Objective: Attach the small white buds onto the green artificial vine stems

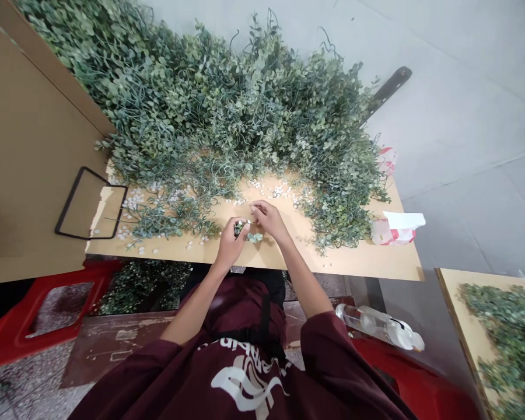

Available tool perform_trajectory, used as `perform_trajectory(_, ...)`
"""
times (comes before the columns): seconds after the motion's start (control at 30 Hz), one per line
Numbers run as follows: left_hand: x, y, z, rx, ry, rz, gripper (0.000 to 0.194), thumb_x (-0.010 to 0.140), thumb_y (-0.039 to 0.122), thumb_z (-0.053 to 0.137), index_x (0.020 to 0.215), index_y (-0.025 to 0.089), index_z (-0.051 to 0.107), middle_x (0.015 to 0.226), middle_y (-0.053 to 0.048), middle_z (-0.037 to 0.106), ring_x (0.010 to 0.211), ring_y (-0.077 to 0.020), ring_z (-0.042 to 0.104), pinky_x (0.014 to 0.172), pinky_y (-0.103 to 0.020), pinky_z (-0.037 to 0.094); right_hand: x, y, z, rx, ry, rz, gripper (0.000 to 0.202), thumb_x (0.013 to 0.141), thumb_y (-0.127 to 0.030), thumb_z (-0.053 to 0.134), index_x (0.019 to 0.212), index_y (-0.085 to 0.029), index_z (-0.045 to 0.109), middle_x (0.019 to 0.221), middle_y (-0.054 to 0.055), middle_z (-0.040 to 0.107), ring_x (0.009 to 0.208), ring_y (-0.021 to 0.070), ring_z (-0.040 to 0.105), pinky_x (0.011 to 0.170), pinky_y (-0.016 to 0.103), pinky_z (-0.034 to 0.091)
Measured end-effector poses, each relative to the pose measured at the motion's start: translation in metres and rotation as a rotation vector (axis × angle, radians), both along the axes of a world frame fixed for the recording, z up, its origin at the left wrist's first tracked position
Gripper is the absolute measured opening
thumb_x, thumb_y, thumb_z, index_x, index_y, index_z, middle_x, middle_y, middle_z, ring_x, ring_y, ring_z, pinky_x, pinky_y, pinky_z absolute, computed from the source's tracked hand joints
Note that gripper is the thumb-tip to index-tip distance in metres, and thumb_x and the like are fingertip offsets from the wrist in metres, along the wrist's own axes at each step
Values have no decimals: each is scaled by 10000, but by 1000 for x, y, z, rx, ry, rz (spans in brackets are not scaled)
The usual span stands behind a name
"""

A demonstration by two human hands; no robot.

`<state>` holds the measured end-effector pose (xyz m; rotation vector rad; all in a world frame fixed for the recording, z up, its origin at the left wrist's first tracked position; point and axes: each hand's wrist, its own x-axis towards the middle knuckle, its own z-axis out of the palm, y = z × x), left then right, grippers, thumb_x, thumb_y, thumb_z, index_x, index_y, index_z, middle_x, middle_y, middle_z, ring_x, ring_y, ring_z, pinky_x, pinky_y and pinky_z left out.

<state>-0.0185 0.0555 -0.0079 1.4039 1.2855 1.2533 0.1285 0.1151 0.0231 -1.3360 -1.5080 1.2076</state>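
Near the front edge of the wooden table (289, 256), my left hand (231, 242) is closed around a small green sprig (254, 238), whose leaves stick out to the right below the fingers. Just to the right and slightly higher, my right hand (269, 219) has its fingers pinched together close to the left thumb; what they hold, if anything, is too small to make out. Small white pieces (281, 191) lie scattered beyond the hands. A large heap of artificial green foliage (245, 105) covers the back of the table, with looser sprigs (166, 216) at the left.
A black wire frame (122, 213) rests at the left beside a large cardboard box (30, 151). A dark handle (389, 90) sticks out behind the foliage. A red-and-white packet (394, 229) lies at the right edge, with a clear bottle (380, 326) below.
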Motion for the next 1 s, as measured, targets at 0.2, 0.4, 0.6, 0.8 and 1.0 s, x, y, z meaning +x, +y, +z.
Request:
perform_trajectory(0.2, 2, 1, 6, 62, 154, -8, 336, 921, 265, 511, 1247, 188, 489, 1201, -114, 558, 1131, -210, 558, 981, -340, 447, -20, 50, 1, 84, -540, 15, 47, 805, -150, 616, 796, -192, 597, 622, -23, 561, 662, 153, 541, 663, 244, 400)
perform_trajectory(0.4, 2, 12, 12, 143, 386, -58, 416, 912, 221, 486, 1322, 164, 444, 1289, -159, 518, 1225, -263, 516, 1032, -402, 424, -9, 45, 2, -40, -367, -13, 139, 804, -158, 613, 699, -199, 533, 550, -35, 539, 509, 122, 527, 546, 233, 420)
perform_trajectory(0.6, 6, 14, 22, 337, 665, 13, 353, 937, 248, 467, 1269, 154, 539, 1295, -179, 563, 1215, -327, 517, 1021, -466, 397, 32, 21, 0, -86, 105, -146, 177, 756, -333, 677, 766, -176, 595, 595, -32, 600, 493, 104, 581, 488, 212, 473)
perform_trajectory(0.8, 29, 3, 12, 417, 703, -101, 345, 960, 235, 415, 1260, 147, 561, 1173, -164, 630, 1144, -308, 549, 997, -450, 416, 54, -10, -3, -74, 375, -272, 287, 710, -407, 744, 856, -184, 636, 725, -7, 677, 609, 120, 646, 596, 242, 529)
perform_trajectory(1.0, 36, 6, 5, 355, 708, -143, 438, 924, 378, 525, 1297, 150, 542, 1254, -197, 597, 1224, -352, 513, 1057, -507, 373, 48, -28, -13, -76, 501, -323, 299, 715, -418, 756, 870, -192, 637, 761, 0, 688, 661, 132, 658, 698, 287, 552)
